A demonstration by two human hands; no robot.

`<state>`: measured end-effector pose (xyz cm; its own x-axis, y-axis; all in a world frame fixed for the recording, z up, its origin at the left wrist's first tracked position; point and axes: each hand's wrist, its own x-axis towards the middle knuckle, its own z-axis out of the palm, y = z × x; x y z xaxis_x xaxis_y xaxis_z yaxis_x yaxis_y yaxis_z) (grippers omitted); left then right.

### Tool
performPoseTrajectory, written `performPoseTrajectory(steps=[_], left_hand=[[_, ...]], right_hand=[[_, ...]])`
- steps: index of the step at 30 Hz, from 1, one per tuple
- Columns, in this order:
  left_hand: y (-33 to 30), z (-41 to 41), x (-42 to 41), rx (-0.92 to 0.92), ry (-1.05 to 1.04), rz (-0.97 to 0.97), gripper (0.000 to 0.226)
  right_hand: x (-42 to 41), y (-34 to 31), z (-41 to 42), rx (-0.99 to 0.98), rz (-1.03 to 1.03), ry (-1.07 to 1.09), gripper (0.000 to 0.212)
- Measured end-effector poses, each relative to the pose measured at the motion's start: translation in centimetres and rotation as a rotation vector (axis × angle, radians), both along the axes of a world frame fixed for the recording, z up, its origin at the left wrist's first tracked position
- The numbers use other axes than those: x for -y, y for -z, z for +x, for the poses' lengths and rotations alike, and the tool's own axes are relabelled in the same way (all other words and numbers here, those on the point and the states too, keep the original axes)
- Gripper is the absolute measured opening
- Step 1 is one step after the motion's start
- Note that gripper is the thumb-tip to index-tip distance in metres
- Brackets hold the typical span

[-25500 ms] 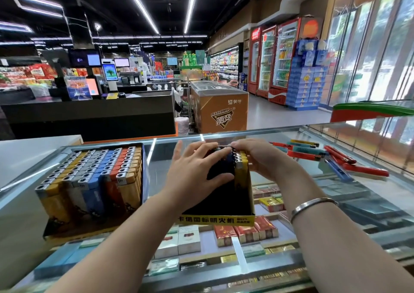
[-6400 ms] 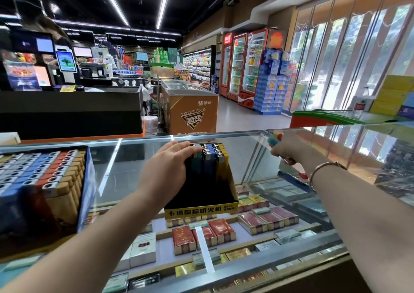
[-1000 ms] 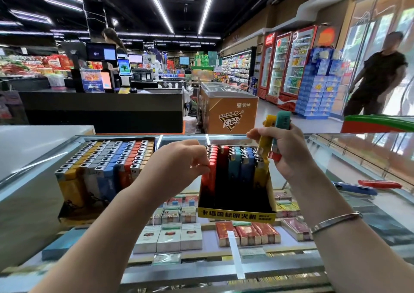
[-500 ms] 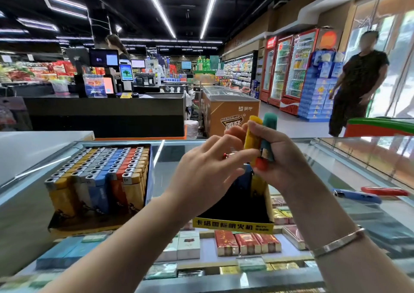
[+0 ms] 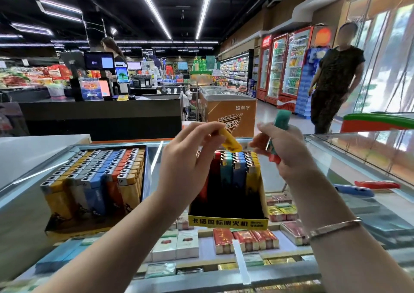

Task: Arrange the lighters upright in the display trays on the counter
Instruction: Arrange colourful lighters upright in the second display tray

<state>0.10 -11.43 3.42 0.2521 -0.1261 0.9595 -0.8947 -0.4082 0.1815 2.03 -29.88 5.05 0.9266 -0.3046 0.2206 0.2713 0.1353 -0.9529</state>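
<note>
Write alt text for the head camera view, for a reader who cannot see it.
Over a glass counter, a left hand pinches a yellow lighter above a half-filled display tray, while the right hand grips a teal lighter. A full tray stands to the left; two loose lighters lie to the right.

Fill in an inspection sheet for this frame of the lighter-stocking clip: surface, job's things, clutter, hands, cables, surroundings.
Surface: glass counter over cigarette packs.
Job's things: left tray packed with upright lighters; yellow-fronted tray part filled, rear rows standing, front bare.
Clutter: blue lighter and red lighter lying flat on the glass at right.
Hands: left hand pinches a yellow lighter, tilted above the tray; right hand grips a teal lighter and a red one.
Cables: nothing seen.
Surroundings: checkout desk, chest freezer, drink fridges, a person walking by.
</note>
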Motion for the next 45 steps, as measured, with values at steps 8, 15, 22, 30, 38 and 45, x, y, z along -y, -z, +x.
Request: performPoseTrajectory(steps=[8, 15, 22, 30, 38, 45], left_hand=[[1.2, 0.0, 2.3, -0.134, 0.013, 0.343, 0.026], [1.8, 0.8, 3.3, -0.121, -0.031, 0.451, 0.018], [1.9, 0.8, 4.0, -0.090, -0.087, 0.523, 0.017], [2.1, 0.6, 4.5, -0.068, -0.193, 0.611, 0.014], [3.4, 0.7, 3.1, 0.106, -0.304, 0.731, 0.052], [2.4, 0.5, 2.1, -0.084, -0.219, 0.540, 0.042]], right_hand=[[0.3, 1.8, 1.7, -0.283, -0.410, -0.100, 0.017], [0.5, 2.1, 2.0, -0.297, -0.466, -0.102, 0.022], [0.4, 2.1, 2.0, -0.288, -0.471, -0.078, 0.010], [0.4, 2.2, 2.1, -0.293, -0.412, -0.093, 0.010], [0.5, 2.4, 2.3, -0.210, -0.363, -0.056, 0.015], [0.4, 0.5, 1.1, 0.060, 0.325, -0.248, 0.031]])
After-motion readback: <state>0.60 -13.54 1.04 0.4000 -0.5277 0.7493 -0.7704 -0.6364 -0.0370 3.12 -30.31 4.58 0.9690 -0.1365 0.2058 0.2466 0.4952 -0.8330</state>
